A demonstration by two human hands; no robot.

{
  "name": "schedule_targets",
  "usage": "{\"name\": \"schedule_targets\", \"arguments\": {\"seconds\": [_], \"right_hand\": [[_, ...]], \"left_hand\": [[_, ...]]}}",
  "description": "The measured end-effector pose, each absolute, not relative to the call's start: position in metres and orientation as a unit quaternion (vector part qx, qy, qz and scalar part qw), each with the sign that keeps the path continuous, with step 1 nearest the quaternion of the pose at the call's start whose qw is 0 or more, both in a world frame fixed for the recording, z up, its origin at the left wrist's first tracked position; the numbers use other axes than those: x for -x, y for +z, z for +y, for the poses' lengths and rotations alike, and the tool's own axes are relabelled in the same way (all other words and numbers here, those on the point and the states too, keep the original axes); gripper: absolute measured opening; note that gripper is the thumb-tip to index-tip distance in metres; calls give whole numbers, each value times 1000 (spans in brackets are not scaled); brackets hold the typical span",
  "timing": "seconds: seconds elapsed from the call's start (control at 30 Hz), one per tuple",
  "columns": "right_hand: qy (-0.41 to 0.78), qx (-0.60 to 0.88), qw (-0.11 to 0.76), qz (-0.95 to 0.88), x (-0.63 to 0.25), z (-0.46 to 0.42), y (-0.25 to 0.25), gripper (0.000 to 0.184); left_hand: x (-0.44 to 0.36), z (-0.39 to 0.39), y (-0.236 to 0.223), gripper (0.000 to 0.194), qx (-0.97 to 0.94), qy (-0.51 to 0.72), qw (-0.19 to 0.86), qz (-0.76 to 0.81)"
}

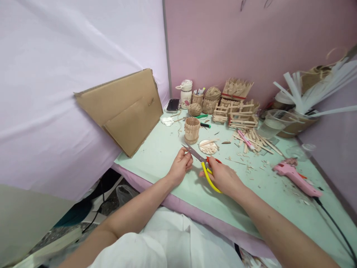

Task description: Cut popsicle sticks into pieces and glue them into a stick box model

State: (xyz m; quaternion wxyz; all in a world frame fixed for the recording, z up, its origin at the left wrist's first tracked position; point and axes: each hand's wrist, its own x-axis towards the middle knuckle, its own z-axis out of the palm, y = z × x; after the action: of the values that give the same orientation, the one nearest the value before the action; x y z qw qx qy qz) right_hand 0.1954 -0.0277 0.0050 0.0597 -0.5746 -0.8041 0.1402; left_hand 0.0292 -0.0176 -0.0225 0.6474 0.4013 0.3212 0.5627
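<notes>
My right hand (pixel 224 176) is wrapped round the handles of a pair of scissors (pixel 196 154) with yellow and red grips. The blades point up and left, slightly parted at the tips. Beside the tips, my left hand (pixel 180 166) is closed in a pinch; whatever lies between its fingers is too small or hidden to make out. Just beyond the blades stands a small cup made of wooden sticks (pixel 192 130). Right of it lies a round disc (pixel 208 147) with short cut stick pieces on top.
At left leans a cardboard sheet (pixel 131 111). A pink glue gun (pixel 298 179) with a black cord lies at right. Loose wooden sticks (pixel 255 140) and scraps are scattered near it. Twine balls (pixel 194 109), a white bottle (pixel 186 95), a phone (pixel 173 105) and stick-built crates (pixel 242 121) line the back.
</notes>
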Motion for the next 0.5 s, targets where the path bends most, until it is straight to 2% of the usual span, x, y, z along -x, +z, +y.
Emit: {"name": "schedule_targets", "arguments": {"seconds": [0.5], "right_hand": [[166,571,50,-803,-196,-28,10,31]], "left_hand": [[-29,-20,-23,24,-394,573,645,318]]}}
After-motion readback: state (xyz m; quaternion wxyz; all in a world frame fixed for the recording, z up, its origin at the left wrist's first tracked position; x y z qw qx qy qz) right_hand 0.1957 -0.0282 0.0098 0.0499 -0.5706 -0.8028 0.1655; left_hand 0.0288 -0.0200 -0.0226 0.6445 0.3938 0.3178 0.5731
